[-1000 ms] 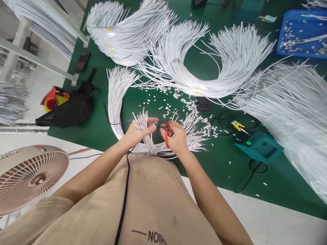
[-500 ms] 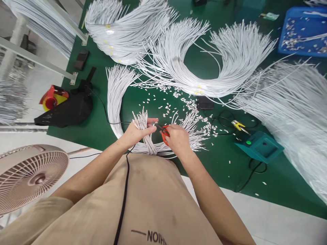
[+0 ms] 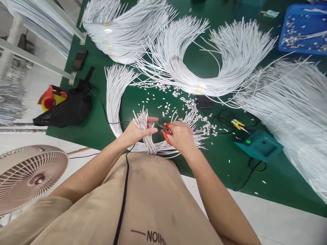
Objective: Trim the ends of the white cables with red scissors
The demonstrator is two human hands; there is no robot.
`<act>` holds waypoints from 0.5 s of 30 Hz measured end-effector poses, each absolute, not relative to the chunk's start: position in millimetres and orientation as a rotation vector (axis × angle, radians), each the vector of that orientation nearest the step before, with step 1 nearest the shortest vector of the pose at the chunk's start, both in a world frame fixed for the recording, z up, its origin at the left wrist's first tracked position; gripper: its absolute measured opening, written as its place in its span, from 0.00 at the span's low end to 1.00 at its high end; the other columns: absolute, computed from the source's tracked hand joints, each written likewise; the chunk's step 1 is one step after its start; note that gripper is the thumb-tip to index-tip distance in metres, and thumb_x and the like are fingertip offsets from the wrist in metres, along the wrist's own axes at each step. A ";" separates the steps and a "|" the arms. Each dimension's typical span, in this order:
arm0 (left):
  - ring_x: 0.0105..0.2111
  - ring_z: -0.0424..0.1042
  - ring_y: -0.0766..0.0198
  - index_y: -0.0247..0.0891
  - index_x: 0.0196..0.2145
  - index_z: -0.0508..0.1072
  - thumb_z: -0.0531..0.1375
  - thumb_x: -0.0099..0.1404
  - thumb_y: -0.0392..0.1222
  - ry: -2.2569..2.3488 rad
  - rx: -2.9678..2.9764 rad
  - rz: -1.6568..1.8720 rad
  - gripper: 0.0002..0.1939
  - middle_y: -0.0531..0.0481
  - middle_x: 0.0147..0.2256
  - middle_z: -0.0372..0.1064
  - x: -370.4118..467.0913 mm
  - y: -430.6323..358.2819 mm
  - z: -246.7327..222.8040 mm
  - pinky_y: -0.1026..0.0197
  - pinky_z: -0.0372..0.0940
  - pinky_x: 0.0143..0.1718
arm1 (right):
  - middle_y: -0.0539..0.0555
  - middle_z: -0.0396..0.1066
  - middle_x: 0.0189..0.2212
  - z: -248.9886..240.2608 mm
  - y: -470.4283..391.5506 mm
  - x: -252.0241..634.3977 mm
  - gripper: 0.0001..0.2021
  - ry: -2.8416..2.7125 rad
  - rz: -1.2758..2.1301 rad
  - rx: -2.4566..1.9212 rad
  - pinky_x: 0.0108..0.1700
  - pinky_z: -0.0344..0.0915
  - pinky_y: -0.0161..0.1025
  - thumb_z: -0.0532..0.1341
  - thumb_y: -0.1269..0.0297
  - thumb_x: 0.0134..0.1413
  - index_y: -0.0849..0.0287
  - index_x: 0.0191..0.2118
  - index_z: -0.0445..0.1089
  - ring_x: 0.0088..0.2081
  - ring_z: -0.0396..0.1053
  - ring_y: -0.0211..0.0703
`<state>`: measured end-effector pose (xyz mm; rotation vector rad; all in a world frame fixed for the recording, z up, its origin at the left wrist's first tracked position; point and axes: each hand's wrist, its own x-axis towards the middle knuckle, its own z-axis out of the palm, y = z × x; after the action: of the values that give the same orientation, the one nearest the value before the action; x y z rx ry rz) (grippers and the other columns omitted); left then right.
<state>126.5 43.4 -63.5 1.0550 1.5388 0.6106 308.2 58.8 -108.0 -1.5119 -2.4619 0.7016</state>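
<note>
Shirt front (image 3: 150,194), beside the table's (image 3: 217,160) near edge | dark letters (image 3: 155,237) are reading “NOIH” from the camera's side | a dash (image 3: 138,232) is standing before the N | the word's remainder is blurring, unreadable

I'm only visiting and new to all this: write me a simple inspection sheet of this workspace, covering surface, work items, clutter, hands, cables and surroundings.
Surface: green table, with large white wire bundles lying across it.
Work items: gathered wires and orange-handled pliers.
Clutter: small pale scraps scattered beyond the hands; yellow-handled tool near a teal device; blue tray with more bits.
Hands: left hand grips the gathered wires; right hand holds the pliers, tips near the left fingers; contact with a wire is unclear.
Cables: black cord over the shirt; black cable below the teal device.
Surroundings: fan at left; pale floor.
</note>
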 end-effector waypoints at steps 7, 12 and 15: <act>0.24 0.61 0.68 0.40 0.42 0.73 0.64 0.48 0.48 1.558 1.070 0.563 0.23 0.54 0.26 0.63 125.3 43.6 -62.4 0.63 0.57 0.26 | 0.54 0.69 0.25 -103.9 62.6 311.0 0.11 -2.632 0.586 -1.478 0.33 0.50 0.38 0.54 0.65 0.53 0.62 0.25 0.71 0.27 0.63 0.40; 0.26 0.63 0.67 0.41 0.42 0.73 0.64 0.48 0.48 1.581 1.044 0.565 0.22 0.53 0.28 0.65 122.2 44.1 -64.6 0.62 0.59 0.29 | 0.52 0.68 0.24 -103.1 62.0 310.0 0.14 -2.478 0.731 -1.530 0.29 0.48 0.35 0.54 0.60 0.54 0.60 0.24 0.70 0.26 0.62 0.37; 0.28 0.66 0.64 0.39 0.42 0.73 0.65 0.47 0.48 1.555 0.995 0.602 0.23 0.51 0.28 0.67 121.3 44.4 -66.1 0.61 0.60 0.32 | 0.51 0.68 0.26 -104.7 58.5 306.9 0.14 -2.329 0.827 -1.515 0.29 0.49 0.34 0.55 0.55 0.53 0.59 0.27 0.70 0.28 0.62 0.37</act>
<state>121.3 44.4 -66.1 0.9955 1.5547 0.6018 306.9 58.5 -104.7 -1.5149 -2.3292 0.8268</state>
